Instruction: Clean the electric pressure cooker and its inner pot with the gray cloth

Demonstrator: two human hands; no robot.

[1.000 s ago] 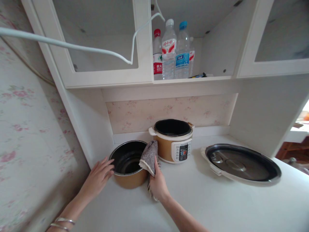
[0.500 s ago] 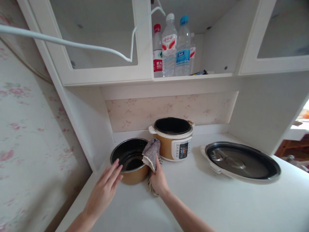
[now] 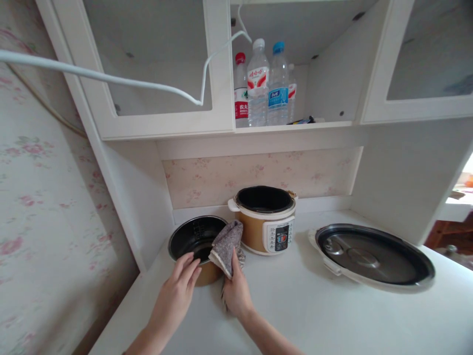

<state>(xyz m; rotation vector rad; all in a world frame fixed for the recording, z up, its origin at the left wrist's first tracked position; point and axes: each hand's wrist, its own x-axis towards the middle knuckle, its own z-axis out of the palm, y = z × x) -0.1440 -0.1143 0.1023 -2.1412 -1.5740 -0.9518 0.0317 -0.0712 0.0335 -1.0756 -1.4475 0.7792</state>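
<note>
Pot (image 3: 207, 276) could be skidded by one-sided pushing.
Cloth (image 3: 229, 242) held by right hand (image 3: 238, 295) at pot's 3 o'clock; left hand (image 3: 176, 293) at 6, grip can't be told. Pot set at cooker's (image 3: 254, 231) 8 o'clock.

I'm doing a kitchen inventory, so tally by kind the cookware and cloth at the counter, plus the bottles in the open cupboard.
Pot: 1
Cooker: 1
Lid: 1
Cloth: 1
Bottles: 4
Total: 8

Floral wallpaper (image 3: 25, 207) covered left wall; white cabinet (image 3: 223, 96) with glazed doors hung above white surface (image 3: 318, 315); right edge bright.
</note>
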